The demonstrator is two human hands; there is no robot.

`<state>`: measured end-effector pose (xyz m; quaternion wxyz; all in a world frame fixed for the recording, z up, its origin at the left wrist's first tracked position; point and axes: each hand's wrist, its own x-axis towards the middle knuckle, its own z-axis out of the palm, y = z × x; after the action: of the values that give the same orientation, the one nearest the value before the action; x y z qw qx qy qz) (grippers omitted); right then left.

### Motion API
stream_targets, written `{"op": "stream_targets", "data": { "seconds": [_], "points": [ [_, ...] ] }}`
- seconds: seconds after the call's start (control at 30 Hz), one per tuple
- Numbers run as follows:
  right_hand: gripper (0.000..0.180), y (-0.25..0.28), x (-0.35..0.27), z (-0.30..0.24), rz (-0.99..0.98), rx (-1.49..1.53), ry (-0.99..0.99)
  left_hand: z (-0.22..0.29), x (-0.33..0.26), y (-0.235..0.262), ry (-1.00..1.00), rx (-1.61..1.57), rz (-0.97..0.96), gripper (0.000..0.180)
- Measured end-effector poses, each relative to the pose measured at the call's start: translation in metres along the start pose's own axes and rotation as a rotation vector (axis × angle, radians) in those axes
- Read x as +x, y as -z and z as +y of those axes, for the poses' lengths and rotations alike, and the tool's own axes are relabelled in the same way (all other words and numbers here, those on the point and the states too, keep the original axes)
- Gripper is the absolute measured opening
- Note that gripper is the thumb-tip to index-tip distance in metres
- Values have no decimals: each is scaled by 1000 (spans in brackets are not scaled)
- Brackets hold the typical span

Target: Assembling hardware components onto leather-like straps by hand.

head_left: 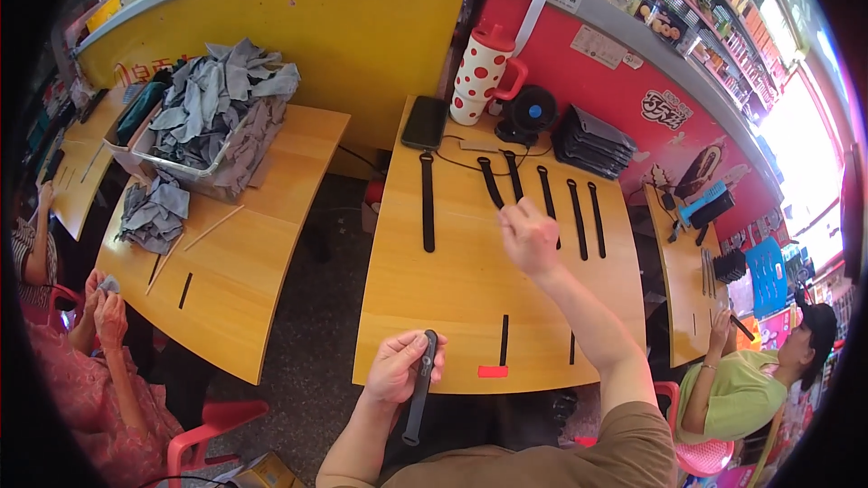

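My left hand (398, 369), near the table's front edge, is closed round a dark strap (419, 402) with a slotted end hanging downward. Farther up the table, the fingers of my right hand (530, 237) are pressed together at the lower end of a tilted black strap (490, 183). That hand hides the end of a second strap (513, 173) beside it. More black straps lie lengthwise to the right, one of them (578, 220) in the middle of that group. A longer strap (428, 203) lies apart at the left.
On my table (452, 307) are a black phone (424, 122), a dotted tumbler (480, 77), a small fan (529, 112), stacked dark pouches (593, 142) and a red tape mark (493, 371). A bin of grey fabric pieces (217, 108) stands on the left table. People (99, 380) sit at both sides.
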<state>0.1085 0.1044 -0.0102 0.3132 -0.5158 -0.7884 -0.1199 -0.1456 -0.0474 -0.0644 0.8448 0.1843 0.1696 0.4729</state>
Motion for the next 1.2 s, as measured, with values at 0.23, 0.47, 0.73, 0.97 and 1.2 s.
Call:
{"op": "stream_targets", "data": {
  "seconds": [0.23,0.47,0.73,0.97,1.2],
  "points": [
    [18,8,-16,-15,-399,5,-258,1,1,-6,-12,70,7,23],
    [19,72,-71,-41,-370,312,-202,-1,0,-11,-38,110,51,22],
    [12,132,-185,-121,-108,922,-512,-56,-5,-73,34,306,-5,25],
    [8,156,-227,-113,180,589,-508,-106,-3,-103,154,379,-83,25],
    [11,166,-243,-104,343,417,-449,-128,-3,-115,191,409,-92,26]
  ]
}}
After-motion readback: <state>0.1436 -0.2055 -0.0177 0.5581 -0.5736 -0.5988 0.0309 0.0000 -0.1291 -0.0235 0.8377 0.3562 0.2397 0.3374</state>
